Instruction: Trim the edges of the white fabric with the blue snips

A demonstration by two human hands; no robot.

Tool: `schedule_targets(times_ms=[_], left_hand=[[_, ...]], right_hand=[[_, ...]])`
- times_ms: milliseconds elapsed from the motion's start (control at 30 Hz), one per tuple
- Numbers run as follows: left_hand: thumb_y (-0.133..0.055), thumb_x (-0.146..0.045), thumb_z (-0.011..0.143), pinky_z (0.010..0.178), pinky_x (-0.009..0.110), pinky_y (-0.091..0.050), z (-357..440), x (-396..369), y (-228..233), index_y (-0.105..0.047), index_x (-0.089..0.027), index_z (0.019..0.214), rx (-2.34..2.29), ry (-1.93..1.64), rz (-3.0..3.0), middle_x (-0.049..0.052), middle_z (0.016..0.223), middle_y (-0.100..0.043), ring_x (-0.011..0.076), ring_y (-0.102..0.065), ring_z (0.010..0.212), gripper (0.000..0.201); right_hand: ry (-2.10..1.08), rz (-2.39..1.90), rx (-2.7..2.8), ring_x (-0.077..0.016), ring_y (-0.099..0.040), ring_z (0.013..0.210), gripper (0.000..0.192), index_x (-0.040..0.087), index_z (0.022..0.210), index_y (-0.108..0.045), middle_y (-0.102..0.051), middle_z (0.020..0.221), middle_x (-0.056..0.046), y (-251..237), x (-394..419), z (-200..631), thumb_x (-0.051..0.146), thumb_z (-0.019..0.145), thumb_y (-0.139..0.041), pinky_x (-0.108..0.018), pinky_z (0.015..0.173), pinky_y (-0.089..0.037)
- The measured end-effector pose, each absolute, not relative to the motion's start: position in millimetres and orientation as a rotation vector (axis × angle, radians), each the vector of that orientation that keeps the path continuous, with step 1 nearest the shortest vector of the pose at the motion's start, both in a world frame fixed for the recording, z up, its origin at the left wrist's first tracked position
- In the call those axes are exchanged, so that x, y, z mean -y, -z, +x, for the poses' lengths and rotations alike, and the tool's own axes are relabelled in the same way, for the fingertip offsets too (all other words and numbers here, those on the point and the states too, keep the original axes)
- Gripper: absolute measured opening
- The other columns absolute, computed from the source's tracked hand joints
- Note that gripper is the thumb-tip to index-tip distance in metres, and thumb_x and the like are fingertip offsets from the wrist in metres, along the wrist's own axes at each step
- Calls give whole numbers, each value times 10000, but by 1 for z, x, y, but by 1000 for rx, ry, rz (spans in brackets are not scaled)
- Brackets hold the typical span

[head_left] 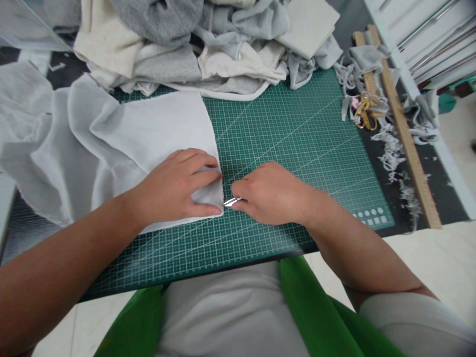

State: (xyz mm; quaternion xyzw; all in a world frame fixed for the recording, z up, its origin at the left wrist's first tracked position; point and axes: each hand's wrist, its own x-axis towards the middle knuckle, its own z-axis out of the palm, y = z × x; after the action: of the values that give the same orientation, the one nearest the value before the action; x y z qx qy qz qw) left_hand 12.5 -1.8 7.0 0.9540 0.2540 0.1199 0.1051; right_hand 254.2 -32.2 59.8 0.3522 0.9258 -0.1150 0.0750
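Note:
A pale grey-white fabric piece (163,121) lies on the green cutting mat (275,124), smooth at its right end and rumpled to the left. My left hand (178,186) rests on its lower right corner, fingers spread and thumb along the bottom edge. My right hand (273,193) is closed round what look like small silver thread snips (231,202). Their pointed tips touch or nearly touch the fabric's right edge, just beside my left thumb. The handles are hidden inside my fist.
A heap of grey and cream fabric (171,64) lies along the back. At the right are a long wooden ruler (409,144), gold-handled scissors (366,116) and shredded fabric scraps (390,148). The table's front edge runs close to my body.

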Motion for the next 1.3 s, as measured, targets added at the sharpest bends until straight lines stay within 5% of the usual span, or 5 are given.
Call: schedule_targets(times_ms=[300, 767, 1067, 1300], left_hand=[[-683, -665, 870, 1046, 492, -471, 12, 3, -11, -666, -186, 1194, -774, -281, 2812, 110, 1301, -625, 327, -563, 1217, 579], [-621, -650, 908, 1038, 542, -484, 1, -9, -3, -641, -237, 1229, -944, -375, 2823, 141, 1314, -606, 356, -574, 1199, 524], [-542, -347, 990, 931, 417, -504, 7, 6, -19, -675, -221, 1097, -763, -412, 2805, 62, 1135, -700, 245, -646, 1027, 212], [-613, -489, 958, 1005, 450, -491, 12, 11, -20, -694, -224, 1126, -733, -260, 2781, 96, 1225, -660, 281, -621, 1133, 325]], right_hand=[[497, 1176, -2793, -183, -590, 656, 246, 195, 799, -722, -698, 684, -21, -63, 26, 264, 390, 931, -650, -316, 606, -231], [402, 1302, -2796, -201, -636, 725, 244, 188, 933, -713, -757, 808, -36, -57, 25, 265, 411, 960, -616, -323, 617, -246], [432, 1311, -2808, -189, -628, 714, 226, 189, 937, -707, -758, 811, -25, -57, 25, 262, 400, 953, -629, -318, 612, -240], [527, 1194, -2802, -192, -619, 692, 219, 197, 896, -715, -740, 778, -26, -61, 28, 262, 400, 927, -638, -320, 611, -256]])
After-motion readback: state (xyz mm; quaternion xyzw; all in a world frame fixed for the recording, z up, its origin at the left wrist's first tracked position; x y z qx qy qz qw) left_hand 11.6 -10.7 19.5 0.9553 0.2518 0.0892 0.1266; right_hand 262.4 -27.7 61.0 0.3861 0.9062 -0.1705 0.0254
